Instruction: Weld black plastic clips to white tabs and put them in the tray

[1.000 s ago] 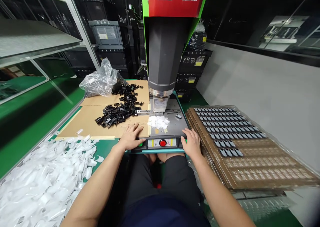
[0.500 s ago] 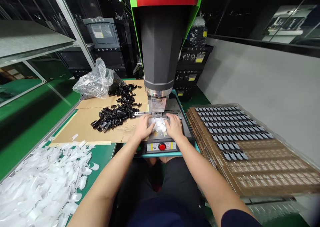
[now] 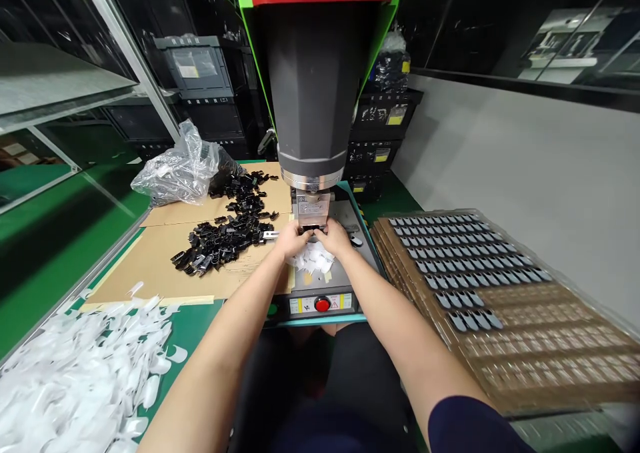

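Both my hands are at the fixture under a press head [image 3: 313, 210], a clear-looking block below a large dark cylinder. My left hand [image 3: 293, 240] and my right hand [image 3: 336, 238] come in from either side, thumbs and fingertips closed on a small black plastic part [image 3: 313, 228] under the head. The fingers hide much of it. Just in front of my thumbs lies a small pile of white film pieces [image 3: 314, 258] on the machine's dark base plate [image 3: 345, 280]. A dark piece [image 3: 356, 241] rests beside my right hand.
A red button [image 3: 323, 304] is on the machine's front. Left are loose black parts [image 3: 215, 243] on cardboard [image 3: 150, 253], a clear plastic bag [image 3: 175, 173] and a heap of white film pieces [image 3: 85, 373]. Stacked trays [image 3: 520, 300] with rows of grey-and-black parts stand right.
My hands have moved inward and together under the press head, closing on the black part; before, they were apart around the white pieces. The view has shifted slightly.
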`<move>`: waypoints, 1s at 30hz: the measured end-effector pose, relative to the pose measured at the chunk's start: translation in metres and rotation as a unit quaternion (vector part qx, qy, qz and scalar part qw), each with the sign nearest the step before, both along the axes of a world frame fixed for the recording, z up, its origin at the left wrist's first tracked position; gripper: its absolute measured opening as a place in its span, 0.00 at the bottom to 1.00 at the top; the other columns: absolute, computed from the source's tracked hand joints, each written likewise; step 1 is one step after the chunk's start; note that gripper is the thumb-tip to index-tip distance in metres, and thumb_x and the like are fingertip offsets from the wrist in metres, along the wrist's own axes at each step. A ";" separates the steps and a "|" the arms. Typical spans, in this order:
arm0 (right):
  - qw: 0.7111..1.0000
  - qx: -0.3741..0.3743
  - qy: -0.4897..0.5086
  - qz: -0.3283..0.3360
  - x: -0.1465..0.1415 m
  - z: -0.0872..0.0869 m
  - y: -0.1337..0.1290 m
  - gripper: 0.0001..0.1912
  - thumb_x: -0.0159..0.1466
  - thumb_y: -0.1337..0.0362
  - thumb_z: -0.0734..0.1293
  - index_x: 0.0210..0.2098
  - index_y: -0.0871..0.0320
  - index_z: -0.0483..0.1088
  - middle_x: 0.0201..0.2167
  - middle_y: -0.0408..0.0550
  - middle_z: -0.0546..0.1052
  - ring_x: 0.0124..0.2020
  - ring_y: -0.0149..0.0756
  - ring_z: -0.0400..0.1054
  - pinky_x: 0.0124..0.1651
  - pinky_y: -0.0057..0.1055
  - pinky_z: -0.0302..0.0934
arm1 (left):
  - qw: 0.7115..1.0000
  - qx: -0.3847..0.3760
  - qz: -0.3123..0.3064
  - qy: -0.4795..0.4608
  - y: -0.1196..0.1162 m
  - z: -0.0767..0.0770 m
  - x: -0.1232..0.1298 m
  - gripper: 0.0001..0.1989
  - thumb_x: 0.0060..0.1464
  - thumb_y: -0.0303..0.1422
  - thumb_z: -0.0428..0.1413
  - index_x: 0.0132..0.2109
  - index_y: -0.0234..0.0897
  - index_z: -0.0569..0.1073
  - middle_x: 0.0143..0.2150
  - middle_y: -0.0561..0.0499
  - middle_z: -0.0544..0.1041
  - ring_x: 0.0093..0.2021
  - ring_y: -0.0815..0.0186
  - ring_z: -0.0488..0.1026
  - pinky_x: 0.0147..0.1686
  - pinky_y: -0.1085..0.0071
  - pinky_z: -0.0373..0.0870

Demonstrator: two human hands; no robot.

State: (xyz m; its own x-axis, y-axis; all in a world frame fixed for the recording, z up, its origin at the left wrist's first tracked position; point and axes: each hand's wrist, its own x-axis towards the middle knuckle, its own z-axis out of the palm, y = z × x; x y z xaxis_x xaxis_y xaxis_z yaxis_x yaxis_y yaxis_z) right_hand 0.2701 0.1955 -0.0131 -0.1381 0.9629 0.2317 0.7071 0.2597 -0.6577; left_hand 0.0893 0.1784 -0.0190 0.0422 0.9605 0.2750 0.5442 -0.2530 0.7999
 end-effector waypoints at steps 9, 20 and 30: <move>0.912 -0.050 0.403 0.058 0.012 -0.021 -0.099 0.20 0.65 0.58 0.68 0.55 0.55 0.75 0.49 0.53 0.83 0.43 0.43 0.80 0.50 0.44 0.77 | 0.937 -0.085 -0.013 -0.338 -0.116 -0.017 0.017 0.27 0.57 0.47 0.69 0.58 0.37 0.79 0.43 0.47 0.84 0.43 0.61 0.81 0.49 0.62 0.80; 0.895 -0.050 0.432 0.098 0.011 -0.018 -0.202 0.17 0.66 0.64 0.70 0.54 0.52 0.72 0.59 0.54 0.80 0.62 0.45 0.76 0.70 0.50 0.68 | 0.905 -0.086 -0.037 -0.414 -0.203 -0.013 0.040 0.25 0.53 0.47 0.72 0.54 0.40 0.80 0.46 0.45 0.84 0.46 0.60 0.82 0.52 0.61 0.80; 0.889 -0.034 0.448 0.088 0.015 -0.017 -0.216 0.17 0.66 0.61 0.72 0.54 0.52 0.73 0.60 0.56 0.80 0.61 0.46 0.76 0.70 0.51 0.68 | 0.877 -0.097 -0.041 -0.468 -0.216 -0.002 0.048 0.24 0.51 0.42 0.75 0.51 0.36 0.82 0.39 0.48 0.83 0.37 0.67 0.79 0.42 0.69 0.77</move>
State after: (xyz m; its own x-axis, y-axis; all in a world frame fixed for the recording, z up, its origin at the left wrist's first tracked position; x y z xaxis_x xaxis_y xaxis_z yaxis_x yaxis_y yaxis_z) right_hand 0.2854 -0.0206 -0.0304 -0.0773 0.9607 0.2666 -0.1563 0.2524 -0.9549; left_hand 0.1370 -0.0375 -0.0214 -0.0440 0.9973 0.0585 -0.3884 -0.0710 0.9187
